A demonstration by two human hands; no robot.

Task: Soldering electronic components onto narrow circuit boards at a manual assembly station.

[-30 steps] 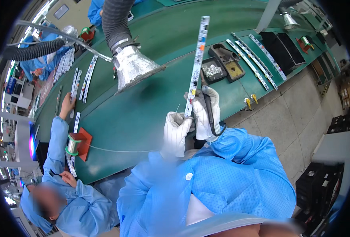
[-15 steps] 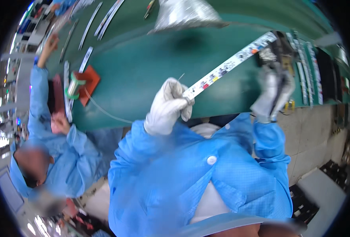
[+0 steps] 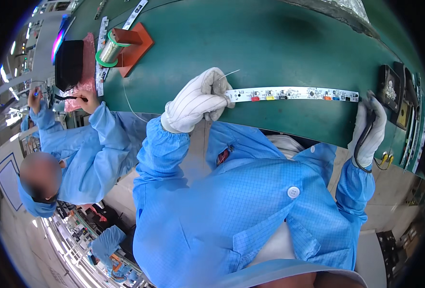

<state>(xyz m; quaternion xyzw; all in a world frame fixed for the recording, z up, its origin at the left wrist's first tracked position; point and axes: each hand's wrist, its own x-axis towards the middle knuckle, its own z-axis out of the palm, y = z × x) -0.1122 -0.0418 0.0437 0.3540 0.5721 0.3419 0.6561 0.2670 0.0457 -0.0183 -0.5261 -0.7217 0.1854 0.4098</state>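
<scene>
My left hand (image 3: 198, 102), in a white glove, is closed on one end of a long white strip circuit board (image 3: 299, 93). Small red, yellow, orange, blue and black parts line its lower edge. A thin solder wire (image 3: 230, 73) sticks out from the same fingers. Close to the board's other end is my gloved right hand (image 3: 370, 127), fingers closed round a dark, slim corded tool (image 3: 369, 113) that looks like a soldering iron. Its tip is hard to make out. Whether it touches the board I cannot tell.
On the green table (image 3: 198, 38), a solder spool (image 3: 110, 50) sits on a red-orange stand (image 3: 143, 45). At right stand a dark holder with metal wool (image 3: 390, 91) and several more strips (image 3: 416, 125). A silvery bag (image 3: 342, 12) lies at the back. A co-worker (image 3: 92, 158) works at left.
The board has swung from slanting up to the right to nearly level. My right hand has come away from the holder toward me. The whole view has turned and shifted.
</scene>
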